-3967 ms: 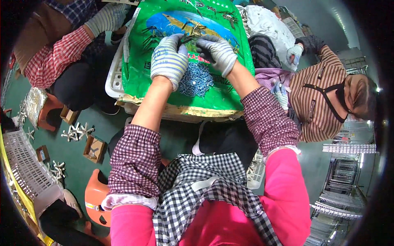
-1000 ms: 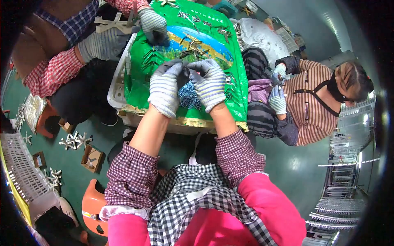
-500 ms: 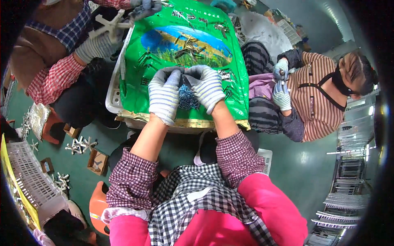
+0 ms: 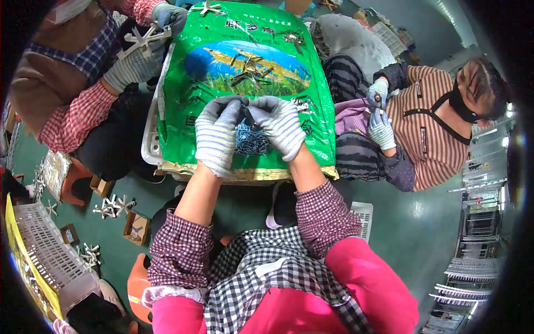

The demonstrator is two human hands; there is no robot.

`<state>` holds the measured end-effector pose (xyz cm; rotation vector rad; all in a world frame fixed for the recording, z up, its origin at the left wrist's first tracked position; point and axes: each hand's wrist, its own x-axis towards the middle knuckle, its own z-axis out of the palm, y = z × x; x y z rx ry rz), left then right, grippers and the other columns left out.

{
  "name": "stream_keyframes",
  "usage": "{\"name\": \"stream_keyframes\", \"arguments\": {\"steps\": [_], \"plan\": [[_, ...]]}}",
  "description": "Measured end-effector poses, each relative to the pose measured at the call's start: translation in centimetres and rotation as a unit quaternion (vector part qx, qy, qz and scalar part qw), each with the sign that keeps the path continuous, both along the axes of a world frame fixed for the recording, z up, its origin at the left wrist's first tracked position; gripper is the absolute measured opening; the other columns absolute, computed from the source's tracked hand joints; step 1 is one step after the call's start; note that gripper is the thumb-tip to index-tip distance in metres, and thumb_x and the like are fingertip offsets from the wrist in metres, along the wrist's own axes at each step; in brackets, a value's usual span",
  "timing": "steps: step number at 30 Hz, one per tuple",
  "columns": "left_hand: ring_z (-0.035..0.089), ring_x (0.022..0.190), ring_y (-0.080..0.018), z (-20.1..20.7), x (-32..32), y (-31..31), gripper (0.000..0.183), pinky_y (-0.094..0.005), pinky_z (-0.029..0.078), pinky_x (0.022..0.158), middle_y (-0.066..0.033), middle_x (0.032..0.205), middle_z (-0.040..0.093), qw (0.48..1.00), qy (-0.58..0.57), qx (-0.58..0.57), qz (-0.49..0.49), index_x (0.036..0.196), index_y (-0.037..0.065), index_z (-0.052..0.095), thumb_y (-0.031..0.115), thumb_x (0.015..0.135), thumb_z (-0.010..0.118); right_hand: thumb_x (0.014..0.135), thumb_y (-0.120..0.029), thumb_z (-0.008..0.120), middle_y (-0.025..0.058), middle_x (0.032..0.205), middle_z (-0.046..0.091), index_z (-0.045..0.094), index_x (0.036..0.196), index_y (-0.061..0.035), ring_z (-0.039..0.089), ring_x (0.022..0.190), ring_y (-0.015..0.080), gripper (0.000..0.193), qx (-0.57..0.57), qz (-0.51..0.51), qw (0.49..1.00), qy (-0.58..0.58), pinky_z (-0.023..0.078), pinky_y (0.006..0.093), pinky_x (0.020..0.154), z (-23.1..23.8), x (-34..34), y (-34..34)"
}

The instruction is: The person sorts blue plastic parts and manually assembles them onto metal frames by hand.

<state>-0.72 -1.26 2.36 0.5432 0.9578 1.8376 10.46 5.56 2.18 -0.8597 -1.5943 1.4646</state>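
Observation:
My left hand (image 4: pixel 216 134), in a striped, grey-fingered work glove, is closed with its fingertips pinched on a small dark piece (image 4: pixel 245 113). Gloved the same way, my right hand (image 4: pixel 280 127) pinches that piece from the other side; its exact kind is hidden by the fingers. Just below the fingertips lies a heap of small bluish screws (image 4: pixel 252 141) on a green printed sack (image 4: pixel 181 150). Beyond my hands, thin dark metal strips (image 4: pixel 253 71) lie in a loose pile on the sack, with a few more at both sides.
At left a co-worker's gloved hand (image 4: pixel 133 68) holds a star-shaped metal base (image 4: pixel 146 40). A second co-worker (image 4: pixel 428 117) sits at right, hands together. White baskets (image 4: pixel 47 239), an orange stool (image 4: pixel 138 286), small boxes (image 4: pixel 135 227) and more star-shaped bases (image 4: pixel 113 206) stand on the floor.
My hands have drawn slightly apart at the fingertips, with the dark piece between them showing a bit more. At left, the co-worker's upper hand has moved back from the star-shaped base.

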Motion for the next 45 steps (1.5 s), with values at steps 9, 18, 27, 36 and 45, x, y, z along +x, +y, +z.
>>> {"name": "stream_keyframes", "arguments": {"steps": [9, 18, 27, 36, 45], "plan": [[0.056, 0.072, -0.0093, 0.5, -0.5, -0.2, 0.015, -0.0228, 0.047, 0.068, -0.0056, 0.083, 0.064, 0.996, 0.083, -0.024, 0.02, 0.095, -0.003, 0.064, 0.004, 0.082, 0.059, 0.079, -0.004, 0.064, 0.0053, 0.081, 0.066, 0.065, 0.092, -0.0015, 0.061, 0.07, 0.0115, 0.013, -0.2, 0.094, 0.965, 0.139, 0.05, 0.0238, 0.065, 1.0, 1.3, 0.6], [0.058, 0.071, -0.009, 0.5, -0.6, -0.3, 0.018, -0.0213, 0.048, 0.066, -0.0051, 0.084, 0.065, 0.993, 0.11, -0.028, 0.022, 0.098, -0.002, 0.065, 0.005, 0.082, 0.061, 0.08, -0.001, 0.062, 0.0066, 0.082, 0.065, 0.064, 0.095, -0.0001, 0.058, 0.067, 0.0113, 0.015, -0.174, 0.12, 0.97, 0.117, 0.047, 0.0221, 0.063, 0.6, 0.5, 0.8], [0.055, 0.075, -0.0079, -0.8, -0.1, -0.1, 0.021, -0.0213, 0.046, 0.069, -0.0052, 0.087, 0.064, 0.979, 0.2, -0.014, 0.048, 0.102, -0.003, 0.063, 0.003, 0.082, 0.059, 0.075, -0.005, 0.07, 0.0056, 0.083, 0.065, 0.063, 0.09, 0.002, 0.058, 0.075, 0.0098, 0.018, 0.033, 0.055, 0.998, -0.019, 0.049, 0.0246, 0.071, 0.6, -0.1, 0.2], [0.056, 0.092, -0.0132, -1.0, 1.3, -0.9, 0.021, -0.0258, 0.045, 0.084, -0.0094, 0.099, 0.063, 0.962, 0.266, 0.025, 0.047, 0.102, -0.002, 0.062, 0.0, 0.082, 0.056, 0.076, 0.004, 0.061, 0.006, 0.089, 0.062, 0.058, 0.095, 0.0015, 0.057, 0.08, 0.011, 0.019, 0.035, -0.023, 0.999, 0.028, 0.049, 0.0255, 0.076, -0.3, 0.4, -0.9], [0.055, 0.094, -0.0123, 1.5, 1.5, -3.0, 0.033, -0.0248, 0.045, 0.081, -0.0086, 0.112, 0.056, 0.953, 0.294, 0.047, 0.049, 0.116, 0.001, 0.053, 0.003, 0.084, 0.058, 0.081, -0.003, 0.06, 0.0088, 0.083, 0.064, 0.062, 0.091, 0.0011, 0.059, 0.077, 0.0132, 0.012, 0.201, 0.023, 0.973, -0.11, 0.048, 0.0269, 0.07, 3.6, 1.5, -0.5]]}}
